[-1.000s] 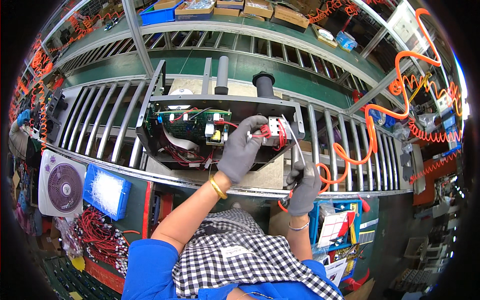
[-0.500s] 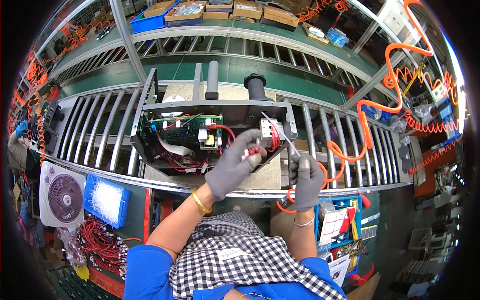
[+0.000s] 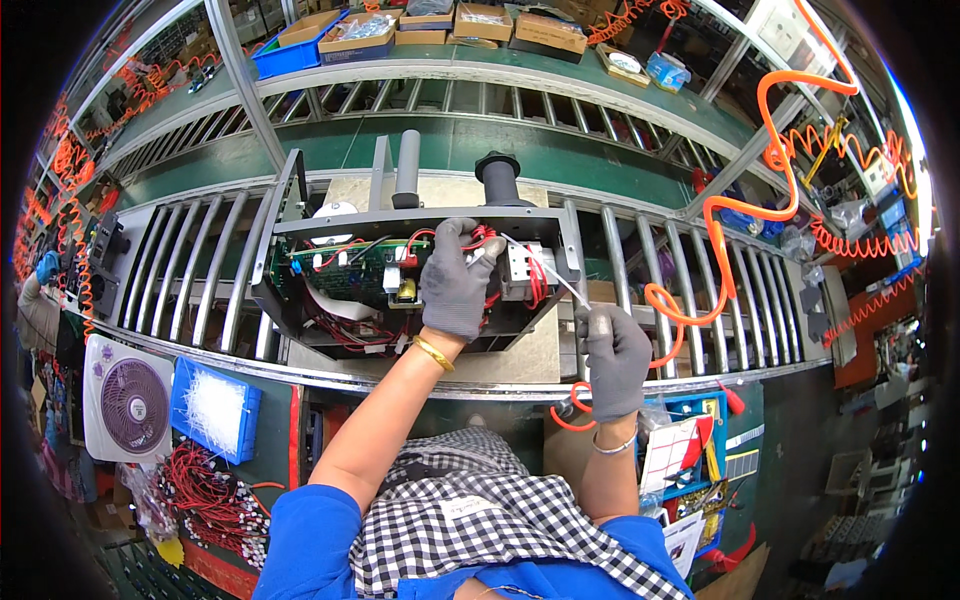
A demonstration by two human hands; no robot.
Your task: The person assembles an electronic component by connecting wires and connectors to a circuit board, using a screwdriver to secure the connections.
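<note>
An open grey metal chassis (image 3: 400, 218) lies in front of me, with a green circuit board (image 3: 350, 258) inside its left part. At its right end is a white terminal block (image 3: 522, 268) with red wires looping from it. My left hand (image 3: 458, 285), in a grey glove, reaches into the chassis, fingers closed on a bundle of red wires (image 3: 484, 235) left of the block. My right hand (image 3: 612, 355), gloved too, pinches the near end of a white cable tie (image 3: 550, 275). The tie slants up and left across the terminal block, its far end close to the left fingertips.
The chassis rests on a pale board (image 3: 540, 345) over a roller conveyor (image 3: 200, 270). An orange coiled air hose (image 3: 722, 265) hangs at the right. Left of me are a white fan (image 3: 132, 400), a blue tray of white ties (image 3: 215, 408) and red wire harnesses (image 3: 205, 500); a blue bin (image 3: 690, 440) stands right.
My left hand has moved up and away from me, deeper into the chassis, carrying the red wires toward its far wall. My right hand still holds the tie, nearly in place.
</note>
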